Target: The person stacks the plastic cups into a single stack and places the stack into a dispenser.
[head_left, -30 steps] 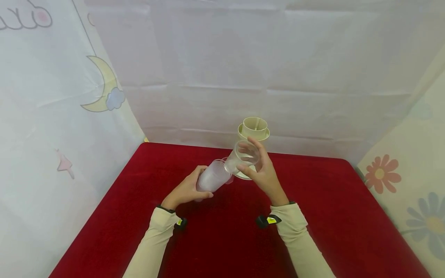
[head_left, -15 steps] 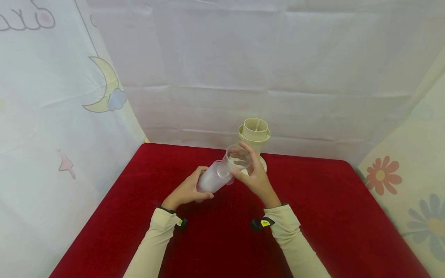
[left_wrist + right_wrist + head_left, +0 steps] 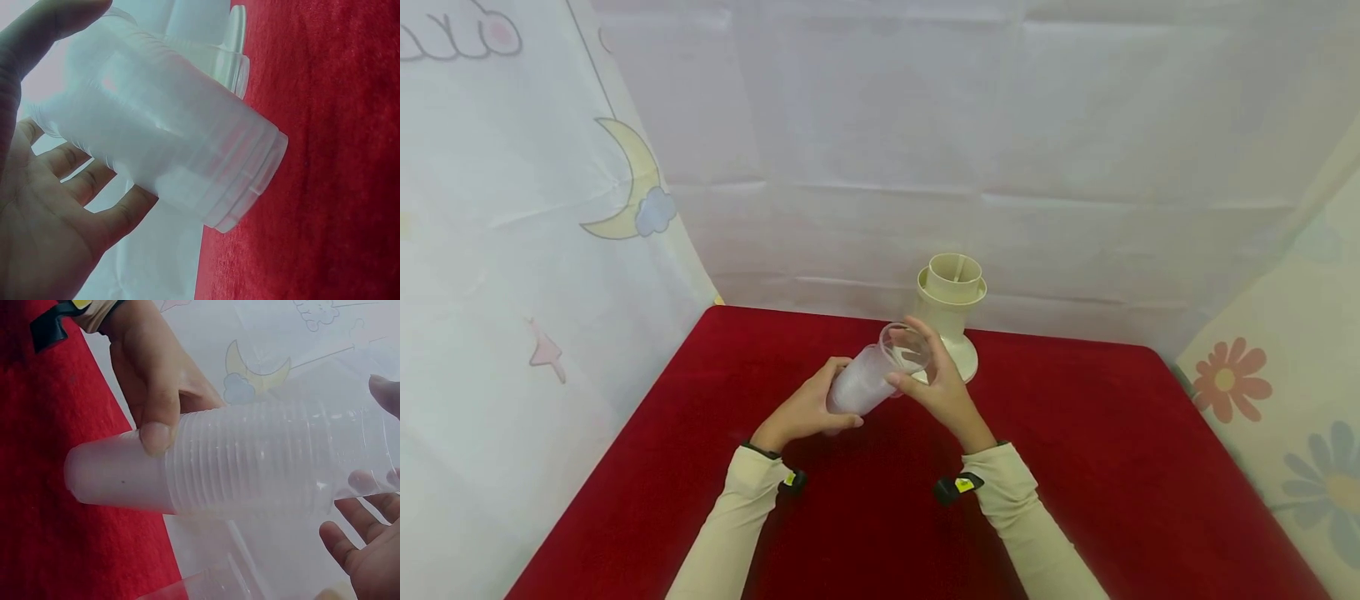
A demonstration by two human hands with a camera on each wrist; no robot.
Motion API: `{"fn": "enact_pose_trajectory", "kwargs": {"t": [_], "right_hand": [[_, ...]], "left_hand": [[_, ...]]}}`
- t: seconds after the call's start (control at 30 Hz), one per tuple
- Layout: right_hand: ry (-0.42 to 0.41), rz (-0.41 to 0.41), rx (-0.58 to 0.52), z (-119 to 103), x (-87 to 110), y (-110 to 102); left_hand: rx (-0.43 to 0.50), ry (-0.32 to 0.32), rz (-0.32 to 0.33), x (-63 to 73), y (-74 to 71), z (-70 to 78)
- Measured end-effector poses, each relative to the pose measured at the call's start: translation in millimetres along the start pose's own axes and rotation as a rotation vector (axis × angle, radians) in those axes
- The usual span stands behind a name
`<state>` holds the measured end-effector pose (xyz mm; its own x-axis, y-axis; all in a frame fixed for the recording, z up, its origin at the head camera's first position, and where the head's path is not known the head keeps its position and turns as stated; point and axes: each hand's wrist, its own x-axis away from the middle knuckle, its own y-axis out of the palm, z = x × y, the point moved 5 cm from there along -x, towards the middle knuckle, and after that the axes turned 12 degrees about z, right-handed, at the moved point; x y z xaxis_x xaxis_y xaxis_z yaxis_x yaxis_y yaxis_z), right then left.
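My left hand grips a tilted stack of clear plastic cups, its mouth end facing up and right. With fingers and thumb round its wall, my right hand holds a single clear cup at that mouth. In the right wrist view this cup sits partly inside the stack's end, its rim side still outside. Another clear cup shows behind and below the stack, mostly hidden in the head view.
Just behind the hands stands a cream cylindrical stand with a round base. It is on a red cloth-covered table. White printed sheets hang at the back and both sides.
My right hand has moved left and slightly down with the single cup, bringing it into the stack's mouth. My left hand and the stack have hardly moved.
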<state>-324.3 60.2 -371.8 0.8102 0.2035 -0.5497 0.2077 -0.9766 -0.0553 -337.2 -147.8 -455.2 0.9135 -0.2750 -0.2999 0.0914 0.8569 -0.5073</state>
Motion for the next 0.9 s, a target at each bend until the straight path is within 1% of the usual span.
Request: {"fn": "enact_pose_trajectory", "kwargs": {"t": [0.13, 0.3, 0.47, 0.67, 0.8, 0.9], "right_hand": [[0.027, -0.014, -0.001, -1, 1.5, 3], [0.062, -0.048, 0.021, 11, 4.6, 3], [0.064, -0.068, 0.080, 24, 7.7, 2], [0.062, -0.066, 0.114, 29, 8.0, 2], [0.072, -0.069, 0.103, 26, 4.5, 1], [0.067, -0.075, 0.095, 12, 1.5, 3]], "left_hand": [[-0.010, -0.007, 0.002, -0.2, -1.3, 1.0], [-0.010, -0.025, 0.001, 0.1, -0.9, 0.7], [-0.012, -0.014, 0.003, -0.3, -0.4, 1.4], [-0.007, -0.003, 0.002, -1.2, -0.7, 1.5], [-0.007, -0.002, 0.003, -1.1, -1.2, -0.1], [-0.010, -0.009, 0.004, -0.3, -1.9, -0.9]]}}
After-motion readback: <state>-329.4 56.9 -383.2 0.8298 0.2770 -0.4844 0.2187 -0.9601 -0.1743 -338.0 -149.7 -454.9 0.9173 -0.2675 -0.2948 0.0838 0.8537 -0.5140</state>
